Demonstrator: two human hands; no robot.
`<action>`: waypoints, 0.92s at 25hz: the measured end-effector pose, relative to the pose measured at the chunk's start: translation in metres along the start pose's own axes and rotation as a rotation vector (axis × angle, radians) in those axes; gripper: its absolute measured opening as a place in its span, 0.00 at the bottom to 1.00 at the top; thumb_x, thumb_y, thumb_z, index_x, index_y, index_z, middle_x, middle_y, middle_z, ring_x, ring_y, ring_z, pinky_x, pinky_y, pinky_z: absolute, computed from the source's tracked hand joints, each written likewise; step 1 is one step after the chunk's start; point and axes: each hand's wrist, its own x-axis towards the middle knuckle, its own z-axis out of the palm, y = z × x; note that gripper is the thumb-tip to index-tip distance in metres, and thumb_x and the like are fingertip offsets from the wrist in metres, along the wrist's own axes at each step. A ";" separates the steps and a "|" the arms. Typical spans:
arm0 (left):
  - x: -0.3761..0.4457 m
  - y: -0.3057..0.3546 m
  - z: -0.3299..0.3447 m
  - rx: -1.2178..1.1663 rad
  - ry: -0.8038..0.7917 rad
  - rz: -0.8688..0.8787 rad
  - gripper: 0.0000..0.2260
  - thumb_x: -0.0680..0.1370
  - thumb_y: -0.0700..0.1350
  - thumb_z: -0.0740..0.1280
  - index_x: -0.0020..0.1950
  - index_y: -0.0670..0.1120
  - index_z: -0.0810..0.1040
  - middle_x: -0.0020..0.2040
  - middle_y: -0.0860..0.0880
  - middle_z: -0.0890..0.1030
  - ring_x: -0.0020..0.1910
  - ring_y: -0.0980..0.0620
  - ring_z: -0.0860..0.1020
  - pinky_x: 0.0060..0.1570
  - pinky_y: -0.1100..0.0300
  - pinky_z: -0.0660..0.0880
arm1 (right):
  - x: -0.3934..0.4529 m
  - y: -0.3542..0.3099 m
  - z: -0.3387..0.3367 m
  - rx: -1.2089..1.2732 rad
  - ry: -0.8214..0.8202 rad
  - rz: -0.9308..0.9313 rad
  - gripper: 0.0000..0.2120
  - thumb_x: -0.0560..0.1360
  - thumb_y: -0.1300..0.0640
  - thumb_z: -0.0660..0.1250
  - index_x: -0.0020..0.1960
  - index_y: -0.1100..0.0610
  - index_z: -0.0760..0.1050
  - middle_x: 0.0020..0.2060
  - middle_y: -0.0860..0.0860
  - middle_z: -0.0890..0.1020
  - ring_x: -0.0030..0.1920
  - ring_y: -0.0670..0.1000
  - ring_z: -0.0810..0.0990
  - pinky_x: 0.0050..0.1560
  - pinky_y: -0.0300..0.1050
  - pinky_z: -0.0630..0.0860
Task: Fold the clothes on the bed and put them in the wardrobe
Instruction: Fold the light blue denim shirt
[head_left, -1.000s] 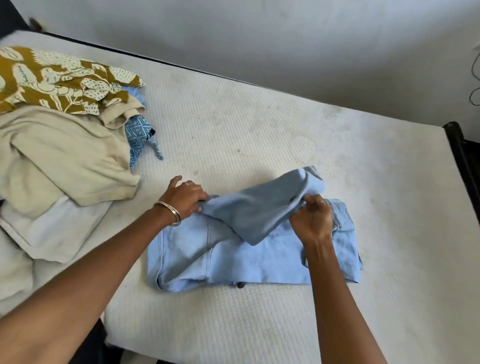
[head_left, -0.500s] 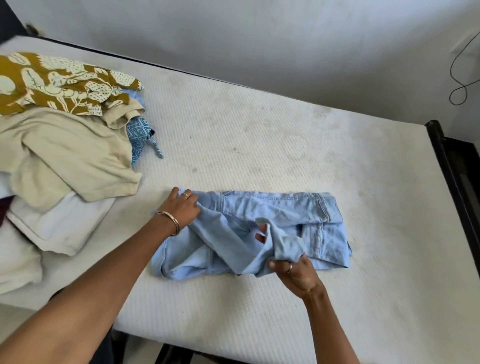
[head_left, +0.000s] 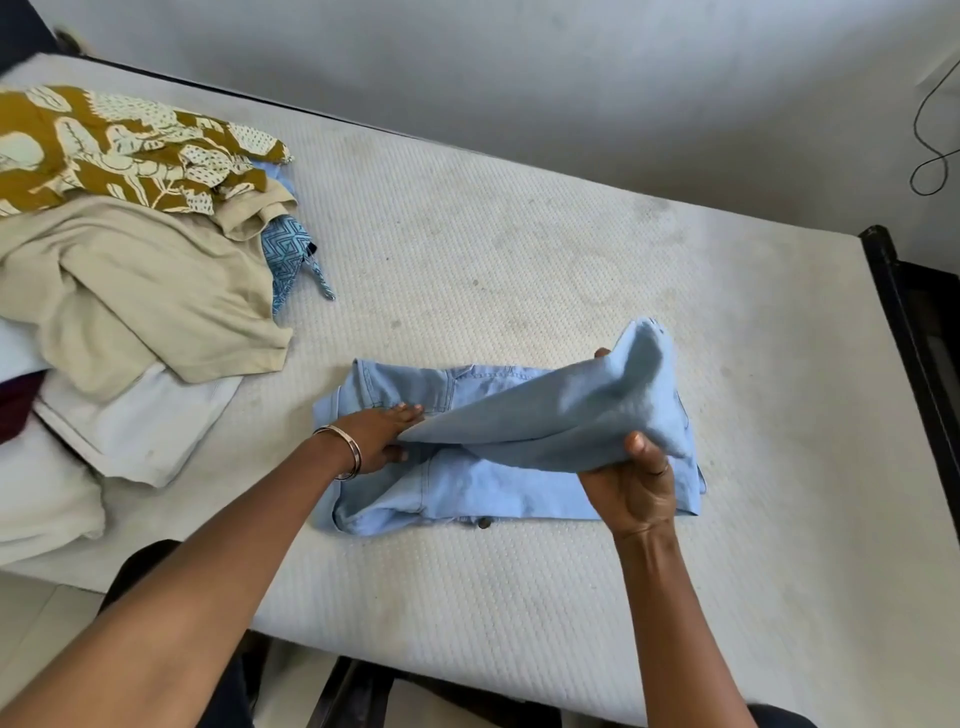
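Both hands work the denim shirt (head_left: 467, 483) near the front edge of the bed (head_left: 519, 260): the left hand (head_left: 382, 439) lies flat, fingers straight, pinning the folded body, probably so it cannot slide. The right hand (head_left: 631, 486) clutches a raised flap, likely to lay it across as the next fold. Unfolded clothes (head_left: 130, 260) wait in 1 heap at the left; no wardrobe shows.

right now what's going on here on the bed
A person is folding a light blue denim garment on the mattress. The left hand lies flat on its left part, while the right hand grips a raised flap of it. A pile of unfolded clothes waits at the left, a mustard printed fabric on top.
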 end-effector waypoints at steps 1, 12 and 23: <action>-0.001 0.000 0.001 -0.056 0.017 0.012 0.29 0.81 0.46 0.60 0.79 0.51 0.49 0.79 0.52 0.52 0.77 0.50 0.54 0.74 0.55 0.57 | 0.003 -0.005 0.003 0.004 0.003 -0.010 0.38 0.57 0.59 0.83 0.65 0.58 0.76 0.58 0.54 0.81 0.62 0.55 0.79 0.64 0.54 0.75; -0.022 0.009 -0.009 -0.661 0.764 0.071 0.12 0.71 0.29 0.69 0.51 0.40 0.84 0.46 0.52 0.84 0.48 0.61 0.80 0.52 0.70 0.74 | 0.022 -0.051 -0.015 0.027 0.147 -0.321 0.25 0.65 0.59 0.79 0.59 0.62 0.77 0.54 0.57 0.83 0.60 0.56 0.80 0.64 0.52 0.74; 0.019 0.010 -0.022 -0.422 0.413 -0.119 0.11 0.80 0.44 0.64 0.59 0.40 0.78 0.34 0.46 0.78 0.38 0.51 0.79 0.38 0.61 0.69 | 0.055 -0.068 -0.078 0.026 0.400 -0.354 0.24 0.70 0.62 0.73 0.65 0.60 0.74 0.52 0.54 0.83 0.55 0.55 0.82 0.61 0.51 0.76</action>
